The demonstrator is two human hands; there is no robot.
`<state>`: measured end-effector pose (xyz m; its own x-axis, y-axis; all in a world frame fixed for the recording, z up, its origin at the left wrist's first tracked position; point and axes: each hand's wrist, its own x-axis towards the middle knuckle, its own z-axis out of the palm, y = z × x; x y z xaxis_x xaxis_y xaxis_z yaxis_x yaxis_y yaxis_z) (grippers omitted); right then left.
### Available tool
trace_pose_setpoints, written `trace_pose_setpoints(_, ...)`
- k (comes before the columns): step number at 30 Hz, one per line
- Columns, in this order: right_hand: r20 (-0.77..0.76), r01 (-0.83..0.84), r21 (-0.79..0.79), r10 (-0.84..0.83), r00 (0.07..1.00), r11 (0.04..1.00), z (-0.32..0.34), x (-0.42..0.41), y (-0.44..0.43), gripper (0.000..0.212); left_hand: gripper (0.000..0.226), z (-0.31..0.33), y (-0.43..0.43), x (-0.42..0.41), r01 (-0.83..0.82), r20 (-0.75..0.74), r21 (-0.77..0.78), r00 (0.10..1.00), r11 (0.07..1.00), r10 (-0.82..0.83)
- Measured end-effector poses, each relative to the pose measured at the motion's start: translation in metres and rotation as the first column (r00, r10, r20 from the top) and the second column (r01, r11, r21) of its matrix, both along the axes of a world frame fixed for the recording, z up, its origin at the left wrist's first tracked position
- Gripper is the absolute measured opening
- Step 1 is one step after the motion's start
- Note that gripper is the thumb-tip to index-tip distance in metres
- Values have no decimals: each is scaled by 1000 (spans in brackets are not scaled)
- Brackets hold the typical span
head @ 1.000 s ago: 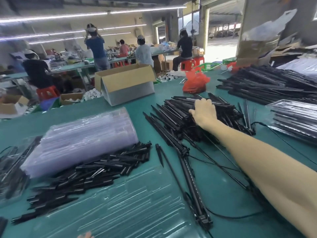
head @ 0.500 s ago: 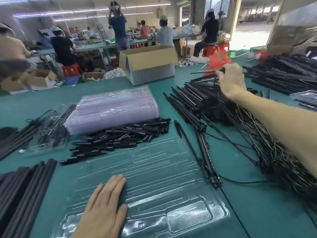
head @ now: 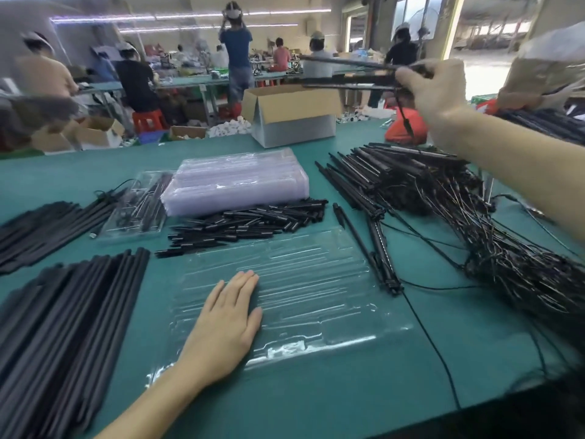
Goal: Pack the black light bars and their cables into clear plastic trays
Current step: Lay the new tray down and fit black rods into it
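A clear plastic tray [head: 316,280] lies flat on the green table in front of me. My left hand [head: 226,324] rests flat on its left part, fingers straight. High at the upper right, my right hand [head: 433,87] grips a bundle of black light bars [head: 348,79] lifted well above the table, with a cable end dangling below it. Under that hand lies the pile of light bars [head: 389,172] with tangled cables [head: 506,248]. One set of light bars [head: 380,245] lies beside the tray's right edge.
A stack of clear trays [head: 234,182] sits behind, with short black pieces [head: 247,223] in front of it. Long black strips [head: 63,318] lie at left, a filled tray [head: 136,207] beyond them. A cardboard box [head: 291,112] stands at the far edge. People work at tables behind.
My right hand has lifted a bundle of light bars off the pile and raised it high. My left hand came into view and now rests flat on the clear tray.
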<state>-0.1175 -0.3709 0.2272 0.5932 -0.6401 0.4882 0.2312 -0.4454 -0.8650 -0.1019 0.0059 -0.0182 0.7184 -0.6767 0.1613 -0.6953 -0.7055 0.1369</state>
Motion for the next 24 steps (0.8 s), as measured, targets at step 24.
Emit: trace_pose_setpoints(24,21,-527,223,536,844,820,-68,-63,221,19,100,123,17,6,-706,-491,-702,385,94,-781)
